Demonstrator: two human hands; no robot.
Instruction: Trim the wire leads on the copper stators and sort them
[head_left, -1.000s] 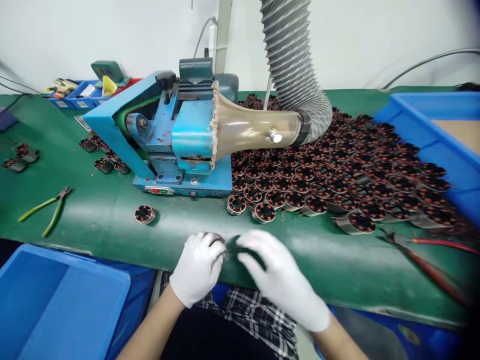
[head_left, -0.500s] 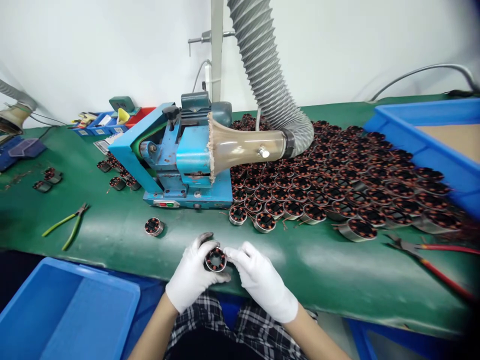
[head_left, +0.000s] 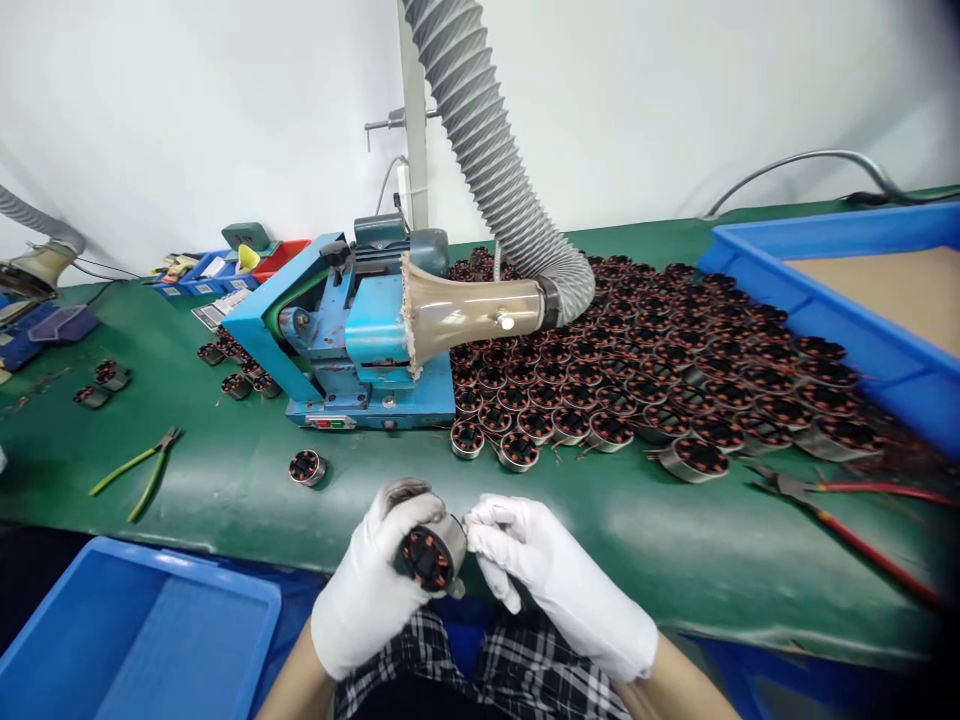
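Observation:
My left hand [head_left: 371, 585], in a white glove with dark-stained fingertips, grips a motor stator [head_left: 448, 545] by its silvery outer wall. The stator lies tilted, its black-and-copper wound face turned toward me and to the left. Against its far right side, my right hand [head_left: 551, 560], also gloved in white, has thumb and forefinger pinched together. Whatever sits between those fingertips is too small to make out. One more stator [head_left: 307, 467] stands alone on the green bench mat [head_left: 397, 470], left of my hands.
A blue belt-driven machine [head_left: 375, 330] with a suction funnel [head_left: 472, 315] and grey hose stands ahead. Many wound stators [head_left: 645, 370] crowd the right. Green-handled pliers [head_left: 154, 470] lie left, red-handled cutters [head_left: 832, 510] right. Blue trays [head_left: 840, 290] stand at right and lower left.
The held stator has been tipped, so its outer wall now shows toward the right. Both hands have come slightly nearer to me, and the camera view has shifted a little.

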